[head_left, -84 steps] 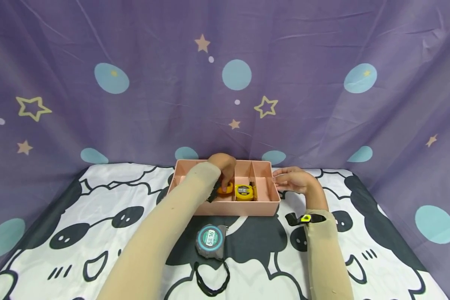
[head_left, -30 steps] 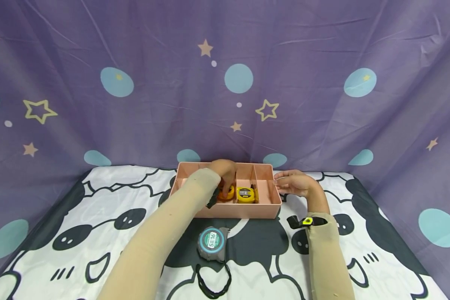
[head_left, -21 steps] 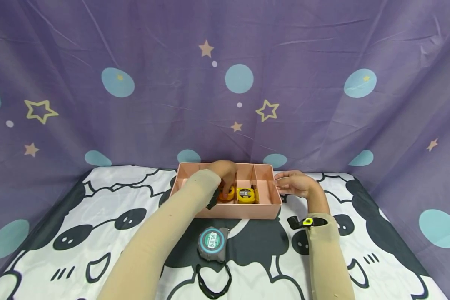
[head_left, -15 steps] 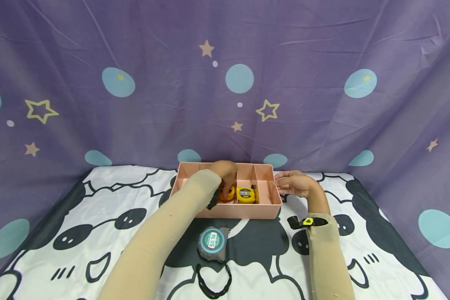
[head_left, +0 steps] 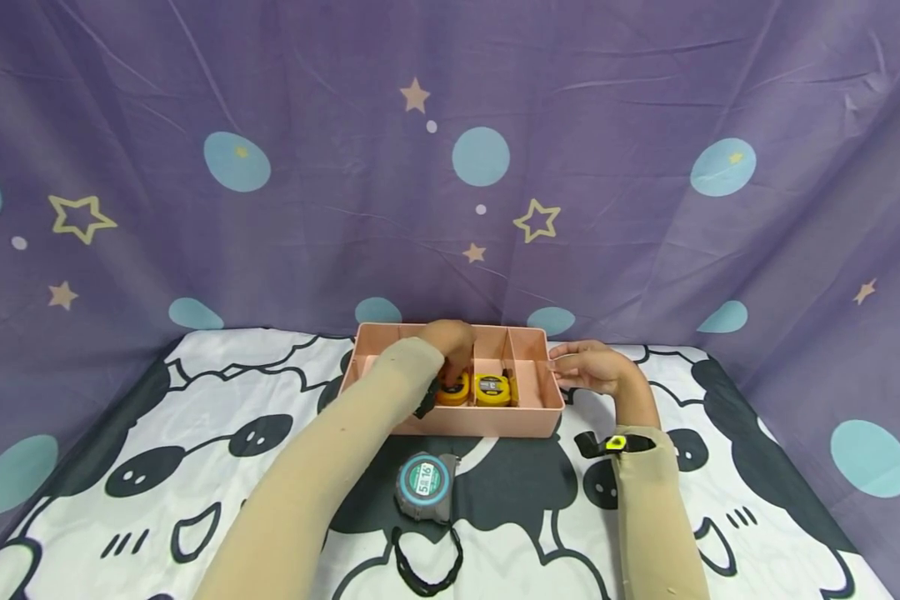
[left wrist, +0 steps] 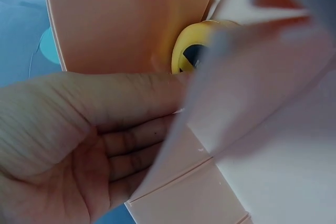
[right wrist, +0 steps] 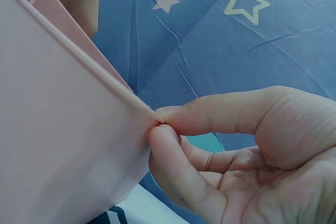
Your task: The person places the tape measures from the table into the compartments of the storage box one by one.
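A pink divided box (head_left: 487, 422) stands at the back of the cloth. Inside its middle compartment my left hand (head_left: 450, 342) reaches down, fingertips right at an orange-yellow tape measure (head_left: 453, 389). In the left wrist view the left hand (left wrist: 79, 114) has its thumb and fingers nearly straight, the fingertips hidden behind a box wall. A yellow tape measure (left wrist: 190, 48) shows just past the thumb there. My right hand (head_left: 592, 367) pinches the box's right end rim, as the right hand (right wrist: 226, 145) in the right wrist view shows. Another yellow tape measure (head_left: 492, 390) lies one compartment to the right.
A grey tape measure (head_left: 423, 486) with a blue ring lies on the cloth (head_left: 495, 554) in front of the box, its black wrist strap (head_left: 429, 587) trailing toward me. A purple curtain (head_left: 607, 250) hangs close behind the box.
Over the last half second the left fingertips have lifted slightly, so more of the orange-yellow tape measure shows. The right hand keeps its pinch on the box rim.
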Action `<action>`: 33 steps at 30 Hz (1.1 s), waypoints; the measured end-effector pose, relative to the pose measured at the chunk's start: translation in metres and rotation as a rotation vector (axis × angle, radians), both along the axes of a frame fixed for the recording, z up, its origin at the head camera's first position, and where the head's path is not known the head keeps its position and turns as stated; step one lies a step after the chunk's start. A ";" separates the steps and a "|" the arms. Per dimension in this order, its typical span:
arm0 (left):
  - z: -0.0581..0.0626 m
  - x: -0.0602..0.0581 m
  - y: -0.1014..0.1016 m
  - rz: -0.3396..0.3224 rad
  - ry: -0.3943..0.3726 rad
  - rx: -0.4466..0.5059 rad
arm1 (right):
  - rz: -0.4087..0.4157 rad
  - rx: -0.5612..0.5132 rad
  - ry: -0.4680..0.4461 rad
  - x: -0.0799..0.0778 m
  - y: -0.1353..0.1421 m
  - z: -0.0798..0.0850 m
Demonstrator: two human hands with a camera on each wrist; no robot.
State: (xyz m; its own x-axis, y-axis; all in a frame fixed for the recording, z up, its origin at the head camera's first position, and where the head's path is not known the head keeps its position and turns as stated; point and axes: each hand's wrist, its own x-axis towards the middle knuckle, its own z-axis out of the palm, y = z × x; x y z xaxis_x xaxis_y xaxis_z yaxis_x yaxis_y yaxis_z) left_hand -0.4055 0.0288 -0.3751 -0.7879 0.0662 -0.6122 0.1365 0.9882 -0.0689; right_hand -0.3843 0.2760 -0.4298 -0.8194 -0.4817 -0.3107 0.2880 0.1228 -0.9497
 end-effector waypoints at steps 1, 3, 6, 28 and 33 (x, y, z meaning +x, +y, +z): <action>0.001 0.000 0.000 -0.004 0.000 -0.001 | 0.000 0.000 0.001 0.000 0.000 0.000; 0.002 0.000 0.000 -0.011 -0.005 0.006 | 0.000 0.000 0.001 0.000 0.000 0.000; 0.003 0.000 -0.003 -0.044 -0.013 0.018 | 0.002 0.000 0.001 0.000 -0.001 -0.001; 0.004 -0.003 -0.006 -0.085 -0.022 0.032 | -0.002 0.010 0.003 -0.002 0.000 -0.002; 0.008 0.001 -0.004 -0.045 -0.016 0.033 | -0.001 0.015 0.006 -0.003 0.001 -0.003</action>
State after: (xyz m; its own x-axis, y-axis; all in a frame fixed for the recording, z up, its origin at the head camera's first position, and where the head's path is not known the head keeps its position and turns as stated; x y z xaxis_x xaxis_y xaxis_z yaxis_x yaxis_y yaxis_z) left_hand -0.4047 0.0249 -0.3675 -0.7740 0.1215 -0.6214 0.1813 0.9829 -0.0337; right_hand -0.3878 0.2768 -0.4326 -0.8219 -0.4760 -0.3129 0.2825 0.1363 -0.9495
